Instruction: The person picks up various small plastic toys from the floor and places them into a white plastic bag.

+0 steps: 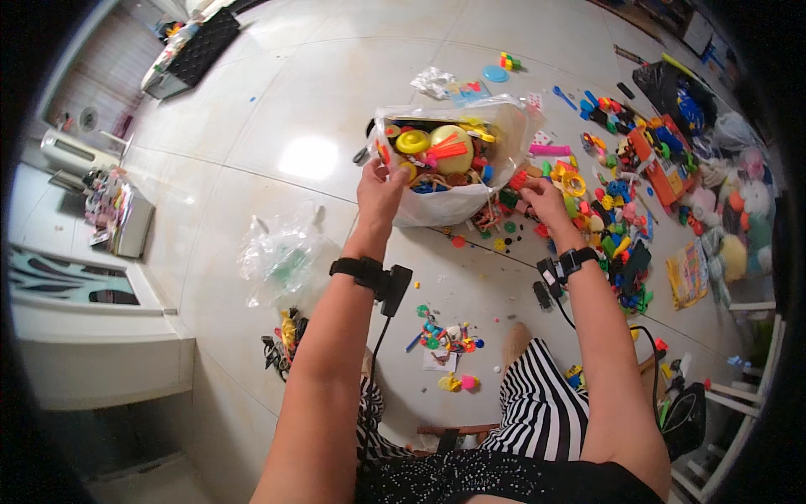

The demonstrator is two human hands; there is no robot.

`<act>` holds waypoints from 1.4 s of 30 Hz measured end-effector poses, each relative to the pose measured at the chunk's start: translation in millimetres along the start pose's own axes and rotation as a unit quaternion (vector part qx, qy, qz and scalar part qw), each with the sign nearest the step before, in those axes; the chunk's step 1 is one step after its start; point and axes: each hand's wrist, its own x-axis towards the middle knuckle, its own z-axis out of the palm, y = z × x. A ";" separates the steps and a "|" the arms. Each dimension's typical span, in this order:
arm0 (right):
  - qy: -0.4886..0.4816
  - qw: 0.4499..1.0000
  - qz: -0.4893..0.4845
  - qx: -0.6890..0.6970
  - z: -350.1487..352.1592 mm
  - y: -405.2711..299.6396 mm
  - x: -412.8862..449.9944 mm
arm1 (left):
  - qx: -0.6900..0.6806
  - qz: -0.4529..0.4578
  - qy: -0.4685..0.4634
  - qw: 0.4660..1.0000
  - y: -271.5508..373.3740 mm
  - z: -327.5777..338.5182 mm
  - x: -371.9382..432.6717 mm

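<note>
A white translucent plastic bag point(434, 211) stands on the floor in front of me, its mouth wide. Inside it lie a yellow ring-shaped toy point(413, 142), a pale yellow rounded toy point(454, 160), orange strips point(448, 148) and many small colourful pieces. My left hand point(381, 192) grips the bag's near left rim between thumb and fingers. Just outside the bag's right side, my right hand point(546, 203) has its fingertips together beside a red toy piece point(518, 180). Whether that piece is held cannot be made out.
Loose plastic toys point(607, 220) spread over the tiled floor at right, near an orange box point(661, 167) and stuffed toys point(733, 214). A crumpled clear bag point(283, 261) lies at left. Small beads and toy parts point(450, 337) lie near my feet. Cables hang from both wrist straps.
</note>
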 end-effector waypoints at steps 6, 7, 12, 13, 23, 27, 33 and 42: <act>-0.090 0.949 -0.049 -0.298 29.1 61.5 -6.0 | -0.187 -0.053 -0.021 0.981 -7.3 23.6 18.3; -0.078 0.932 -0.119 -0.334 44.3 52.2 -8.4 | -0.184 -0.051 -0.033 0.981 -6.5 17.5 21.6; -0.124 0.809 -0.138 -0.558 72.8 40.8 2.2 | -0.201 -0.057 -0.046 0.977 -3.9 13.8 15.9; -0.129 0.808 -0.140 -0.558 73.0 32.9 -2.9 | -0.201 -0.060 -0.042 0.977 -3.1 11.7 13.6; -0.219 0.883 0.216 0.355 -11.4 12.2 -49.2 | -0.307 -0.039 0.035 0.950 -28.7 8.3 -10.5; -0.250 0.841 0.159 0.452 -24.2 -18.1 -63.7 | -0.280 -0.082 0.140 0.946 -30.4 22.4 -30.7; -0.306 0.843 -0.024 0.441 -19.5 -59.2 -78.6 | -0.318 -0.181 -0.118 0.923 -63.5 35.5 -70.7; -0.271 0.940 -0.188 -0.081 -4.3 -111.0 -104.6 | -0.556 -0.196 -0.252 0.767 -8.3 92.2 -115.7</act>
